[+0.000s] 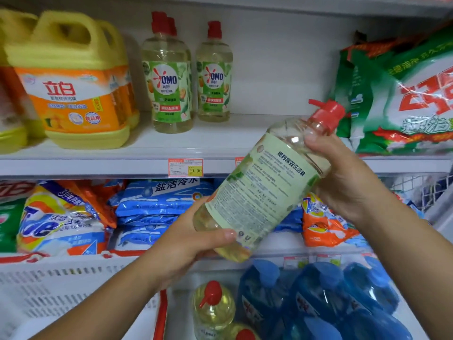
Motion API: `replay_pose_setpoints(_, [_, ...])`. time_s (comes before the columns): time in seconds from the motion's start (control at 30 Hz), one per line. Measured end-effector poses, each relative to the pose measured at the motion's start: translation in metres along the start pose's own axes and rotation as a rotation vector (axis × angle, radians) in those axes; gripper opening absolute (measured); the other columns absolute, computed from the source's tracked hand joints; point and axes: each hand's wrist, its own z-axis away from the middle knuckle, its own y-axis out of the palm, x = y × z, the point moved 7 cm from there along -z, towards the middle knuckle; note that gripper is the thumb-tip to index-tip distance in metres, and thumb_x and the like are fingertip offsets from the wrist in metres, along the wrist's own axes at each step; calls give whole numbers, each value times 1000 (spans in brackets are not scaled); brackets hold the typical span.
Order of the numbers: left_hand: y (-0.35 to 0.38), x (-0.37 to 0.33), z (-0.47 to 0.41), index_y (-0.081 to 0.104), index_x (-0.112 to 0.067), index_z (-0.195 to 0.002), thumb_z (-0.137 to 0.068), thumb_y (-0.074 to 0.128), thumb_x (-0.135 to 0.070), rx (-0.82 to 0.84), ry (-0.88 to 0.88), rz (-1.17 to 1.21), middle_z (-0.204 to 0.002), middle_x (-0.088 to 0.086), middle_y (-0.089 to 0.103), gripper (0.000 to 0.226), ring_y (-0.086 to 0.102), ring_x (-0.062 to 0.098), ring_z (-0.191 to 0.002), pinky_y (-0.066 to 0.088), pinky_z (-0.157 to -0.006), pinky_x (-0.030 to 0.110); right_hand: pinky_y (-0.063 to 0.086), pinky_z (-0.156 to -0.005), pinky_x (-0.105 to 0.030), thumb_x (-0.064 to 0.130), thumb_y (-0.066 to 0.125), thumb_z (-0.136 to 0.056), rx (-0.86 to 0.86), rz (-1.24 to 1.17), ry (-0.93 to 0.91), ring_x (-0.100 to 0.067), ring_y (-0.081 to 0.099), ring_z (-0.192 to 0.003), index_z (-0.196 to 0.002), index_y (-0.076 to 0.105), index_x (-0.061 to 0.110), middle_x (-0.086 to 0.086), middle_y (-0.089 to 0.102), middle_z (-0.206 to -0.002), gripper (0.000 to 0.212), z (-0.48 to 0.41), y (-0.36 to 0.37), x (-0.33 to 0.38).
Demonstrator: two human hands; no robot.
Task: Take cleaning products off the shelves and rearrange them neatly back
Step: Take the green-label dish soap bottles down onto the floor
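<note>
Detergent bottle (264,182) is held in mid-air in front of the shelves, tilted with its base down-left and its cap up-right, crossing the front edge of the upper shelf (110,165). Both hands have hold of it. The left hand (193,244) comes up from below and cups the base, thumb laid across the near side. The right hand (343,173) clasps the shoulder just under the neck, thumb pressed on the clear plastic. The bottle is clear, with pale yellow liquid inside. Its pale green back label (267,177) faces the camera, and the small print is too fine to read. A red pump cap (328,114) tops it, nozzle pointing left. The fingers of both hands are mostly hidden behind the bottle, and both forearms are cut off by the frame's lower edges.
</note>
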Motion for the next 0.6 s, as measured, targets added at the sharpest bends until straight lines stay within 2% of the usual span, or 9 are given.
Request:
replay_pose_setpoints(0.03, [-3, -7, 1, 56, -23, -122, -52, 93, -20, -122, 78, -103, -112, -3, 73, 80, 70, 19, -104, 56, -79, 26, 58, -72, -42, 42, 77, -75, 3, 83, 21, -18, 70, -96, -119, 63, 27, 4, 74, -107, 49, 1, 1, 2])
replay_pose_setpoints(0.1, [-4, -20, 9, 52, -35, -115, -52, 97, -16, -317, 207, -315, -103, -23, 70, 80, 68, -1, -94, 50, -75, 11, 59, -71, -49, 52, 76, -72, -6, 129, 93, -22, 72, -99, -124, 61, 30, 6, 74, -106, 58, 2, -1, -3])
replay_pose_setpoints(0.2, [5, -29, 19, 43, -46, -122, -54, 95, -30, -397, 292, -591, -108, -27, 61, 87, 60, -9, -99, 44, -76, 4, 58, -70, -57, 56, 77, -70, -79, 22, 134, -27, 71, -103, -128, 60, 26, 1, 74, -107, 67, 4, 0, -11])
replay_pose_setpoints(0.3, [-4, -28, 10, 39, -57, -127, -52, 88, -54, -247, 204, -622, -127, -24, 54, 89, 60, -5, -109, 49, -90, 17, 58, -67, -51, 54, 76, -63, -129, 2, 87, -26, 70, -98, -126, 61, 23, -1, 72, -104, 72, 3, -3, -13])
replay_pose_setpoints(0.37, [-7, -26, 1, 41, -56, -132, -54, 83, -57, -75, 92, -529, -133, -23, 53, 88, 59, -3, -115, 49, -99, 27, 57, -64, -43, 53, 77, -57, -100, -1, 57, -24, 69, -93, -125, 62, 21, -2, 70, -102, 76, 4, -3, -12])
replay_pose_setpoints(0.43, [-2, -22, -4, 39, -50, -140, -60, 83, -47, 118, -18, -411, -136, -22, 56, 92, 56, -1, -122, 48, -102, 27, 57, -66, -40, 55, 86, -48, -37, -13, 50, -25, 67, -95, -128, 60, 17, -6, 68, -107, 92, 5, 2, -15])
replay_pose_setpoints(0.5, [2, -19, -3, 42, -39, -140, -63, 83, -29, 239, -70, -290, -132, -11, 63, 88, 61, 10, -121, 51, -95, 27, 57, -66, -39, 57, 88, -44, 43, -39, 43, -24, 68, -95, -130, 58, 16, -8, 68, -110, 100, 7, 10, -16])
replay_pose_setpoints(0.6, [-2, -14, -2, 48, -33, -134, -59, 86, -21, 179, -18, -281, -121, -4, 70, 85, 67, 18, -111, 53, -84, 23, 55, -61, -36, 44, 89, -47, 76, -4, 67, -22, 69, -92, -131, 54, 18, -5, 70, -110, 95, 8, 21, -15])
